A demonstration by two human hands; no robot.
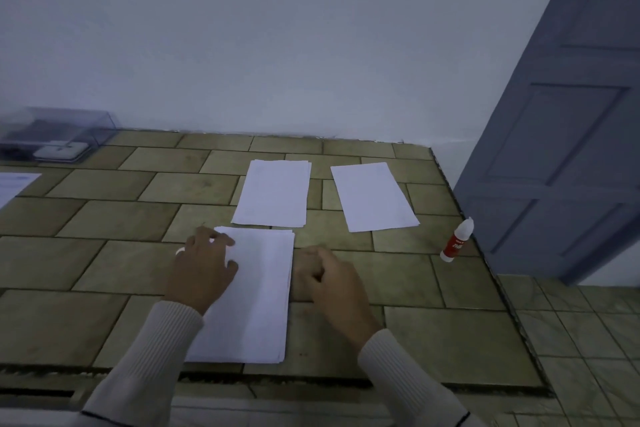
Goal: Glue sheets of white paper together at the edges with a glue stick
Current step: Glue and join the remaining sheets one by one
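Head view: left hand [204,263] presses flat on the near paper stack [256,298]; right hand [325,274] curls at its right edge, grasp unclear; best lift one sheet; glue stick [456,241] stands well right.

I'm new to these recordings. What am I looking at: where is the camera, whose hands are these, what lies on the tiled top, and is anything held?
No machine: a camera on a person's head looks down at their hands. The left hand rests on the near stack of white paper; the right hand curls at its right edge, whether pinching a sheet is unclear. Farther on the beige tiled counter lie a second white paper stack, a white paper sheet and an untouched red-and-white glue stick.
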